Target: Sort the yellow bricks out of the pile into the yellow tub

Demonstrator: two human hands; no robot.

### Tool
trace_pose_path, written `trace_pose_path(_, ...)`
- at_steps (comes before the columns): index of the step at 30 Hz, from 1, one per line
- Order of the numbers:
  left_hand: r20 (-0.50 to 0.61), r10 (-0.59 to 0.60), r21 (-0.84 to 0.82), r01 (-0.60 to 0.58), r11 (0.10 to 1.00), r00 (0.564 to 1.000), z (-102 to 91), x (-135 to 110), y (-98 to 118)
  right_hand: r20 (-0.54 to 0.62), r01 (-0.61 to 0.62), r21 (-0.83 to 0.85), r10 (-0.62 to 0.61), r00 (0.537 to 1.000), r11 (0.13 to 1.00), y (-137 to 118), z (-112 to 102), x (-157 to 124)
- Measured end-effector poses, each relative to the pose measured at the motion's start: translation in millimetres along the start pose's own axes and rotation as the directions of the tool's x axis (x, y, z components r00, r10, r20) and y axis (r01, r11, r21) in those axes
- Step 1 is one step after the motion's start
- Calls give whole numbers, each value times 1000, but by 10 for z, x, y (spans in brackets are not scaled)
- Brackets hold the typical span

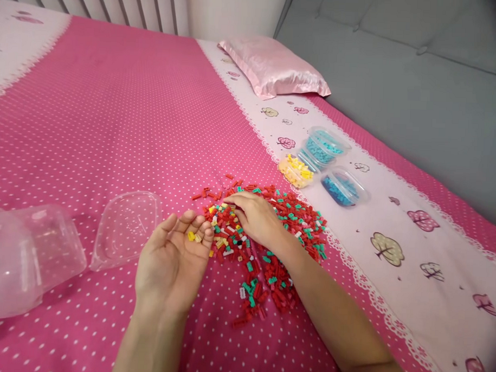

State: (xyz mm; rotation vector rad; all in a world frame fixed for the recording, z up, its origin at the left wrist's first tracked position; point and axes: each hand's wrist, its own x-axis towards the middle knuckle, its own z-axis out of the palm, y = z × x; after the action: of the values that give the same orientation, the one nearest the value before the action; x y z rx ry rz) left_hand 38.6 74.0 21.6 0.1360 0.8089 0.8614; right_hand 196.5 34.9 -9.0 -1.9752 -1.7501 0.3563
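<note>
My left hand (176,259) is turned palm up, with its fingers curled into a cup. A few small yellow toy bricks (193,236) rest on its fingers. My right hand (253,216) reaches palm down over a spread pile of toy bricks (299,220), mostly red with green, pink, white and yellow ones mixed in. Its fingers bend down to the pile's left part, beside some yellow bricks, with the thumb apart from the forefinger. The fingertips are partly hidden, and I make out no brick between them.
Beyond the pile stand clear tubs: one of yellow bricks (297,171), one of turquoise bricks (324,148), one of blue bricks (341,188). At left lie a clear lid (126,230) and a large clear container (29,260). A pink pillow (276,67) lies farther back on the bed.
</note>
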Motion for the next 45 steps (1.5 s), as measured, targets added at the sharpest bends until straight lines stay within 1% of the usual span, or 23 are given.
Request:
trace_pose_path(6, -4, 0, -4, 0, 1000, 1000, 3, 5, -10, 38, -37, -72, 40, 998, 997, -1, -1, -12)
trace_pose_path(13, 7, -7, -8, 7, 1000, 1000, -5, 9, -2, -9, -32, -88, 31, 999, 996, 10, 21, -14)
trace_pose_path(24, -1, -2, 2, 2, 1000, 1000, 3, -4, 3, -163, 1, -9, -2, 987, 1000, -14, -39, -12)
trace_pose_path(27, -4, -3, 0, 3, 1000, 1000, 6, -8, 0, -194, -3, 35, 10, 981, 999, -24, -53, -16)
trace_pose_path(31, -9, -2, -1, 2, 1000, 1000, 11, -14, -4, -210, -22, 117, 46, 977, 993, -24, -57, -19)
trace_pose_path(36, -8, -6, 5, 7, 1000, 1000, 4, -9, 0, -190, -37, 233, 83, 978, 972, -11, -38, -7)
trace_pose_path(38, 4, -4, 5, 4, 1000, 1000, -4, -5, 5, -166, -53, 336, 114, 980, 940, -5, -30, 0)
trace_pose_path(40, 11, -2, 5, 2, 1000, 1000, -10, 0, 7, -122, -88, 484, 167, 978, 871, -2, -33, 6)
trace_pose_path(42, 7, -4, 6, 4, 1000, 1000, -9, 3, 8, -49, -146, 653, 234, 971, 743, -5, -51, 11)
trace_pose_path(45, -3, -11, 3, 11, 1000, 1000, -1, 5, 5, 86, -238, 844, 317, 945, 481, -19, -98, 13)
